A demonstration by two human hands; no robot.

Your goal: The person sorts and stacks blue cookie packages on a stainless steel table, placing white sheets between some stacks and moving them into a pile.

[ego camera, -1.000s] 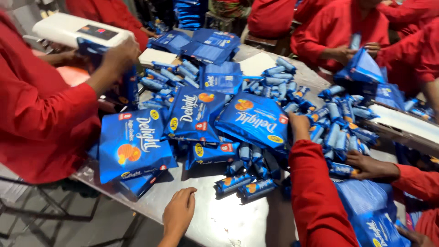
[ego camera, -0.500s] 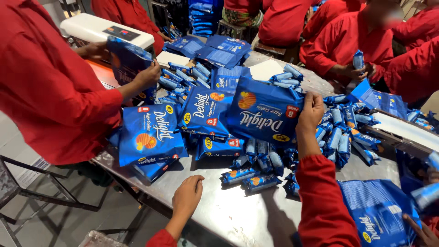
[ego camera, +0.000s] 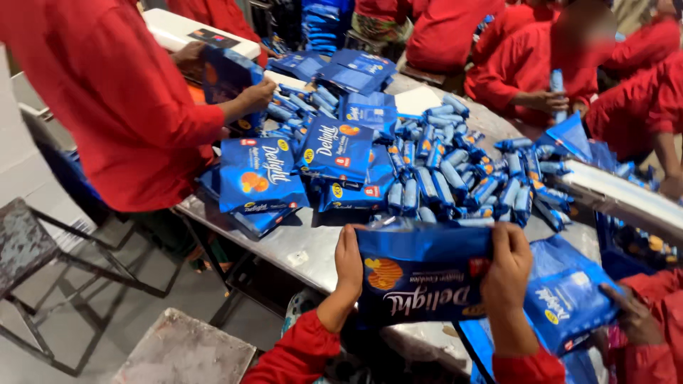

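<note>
Two hands hold one blue biscuit pack [ego camera: 422,279] at the near edge of the metal table [ego camera: 295,245]. Beyond that pack, on the table, lie about four more large blue packs [ego camera: 337,151] of the same kind and a heap of small blue rolls [ego camera: 455,178], too many to count. The held pack is glossy dark blue, with a round orange biscuit picture at its left and white lettering upside down to the camera; its top edge is crumpled open. The left hand [ego camera: 348,259] grips the pack's left edge, fingers curled over the front. The right hand [ego camera: 508,267] clasps its right edge, fingers wrapped over the top corner. Left of the pack, across the table corner, a person in a red sleeve [ego camera: 135,107] holds another blue pack [ego camera: 228,82].
</note>
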